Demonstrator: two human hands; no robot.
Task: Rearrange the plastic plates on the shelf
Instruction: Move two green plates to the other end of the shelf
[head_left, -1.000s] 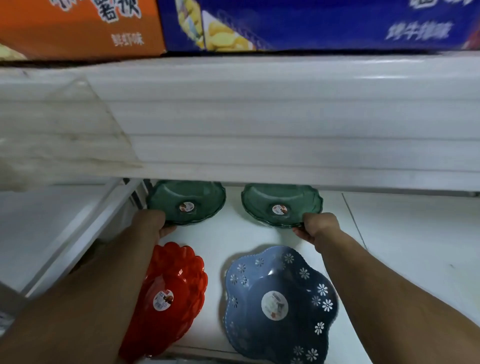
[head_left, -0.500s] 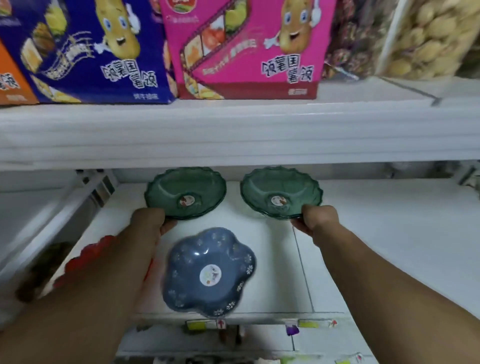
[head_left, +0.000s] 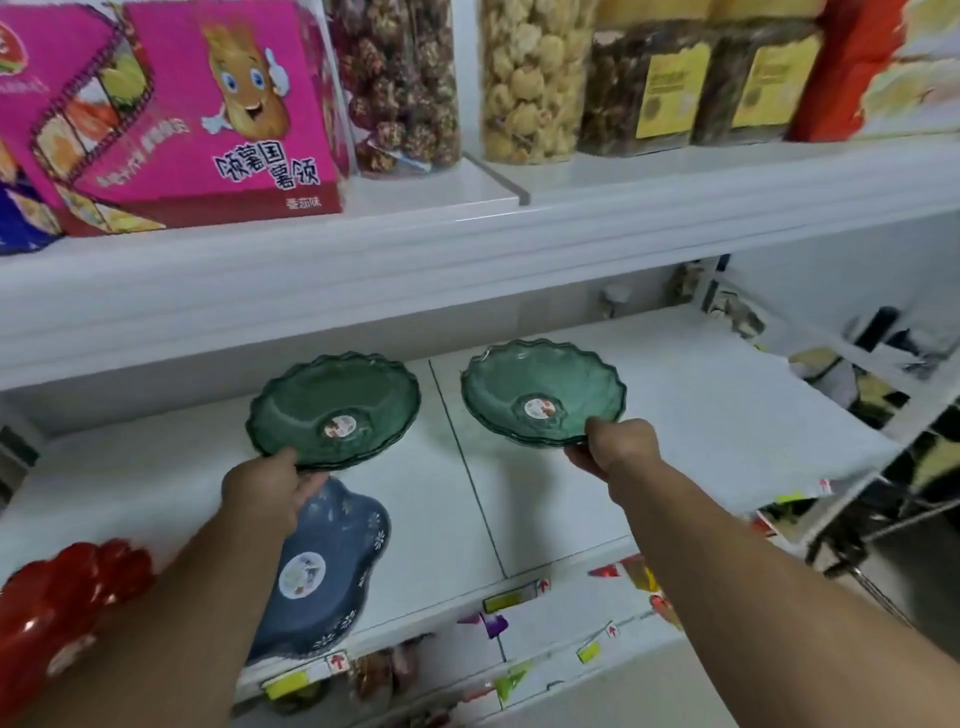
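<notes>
Plastic plates sit on a white shelf (head_left: 701, 395) in a shop, beneath an upper shelf of snack boxes and jars. Two green scalloped plates are in the person's hands, side by side and well apart. The left hand (head_left: 267, 488) is closed on the near rim of the left green plate (head_left: 335, 408); the right hand (head_left: 618, 447) is closed on the near rim of the right green plate (head_left: 543, 392). Both plates tilt toward the viewer and appear lifted clear of the shelf, the right one slightly farther back. Each may be a small stack, since extra rims show beneath. Below the left forearm lies a blue flowered plate (head_left: 332, 551) at the near edge of the shelf, and a red plate (head_left: 62, 597) sits at the far left, near the viewer.

The step in hand seems to be carrying both green plates toward the bare stretch of shelf on the right. Next, they likely need lowering flat, level, with space between them.
</notes>
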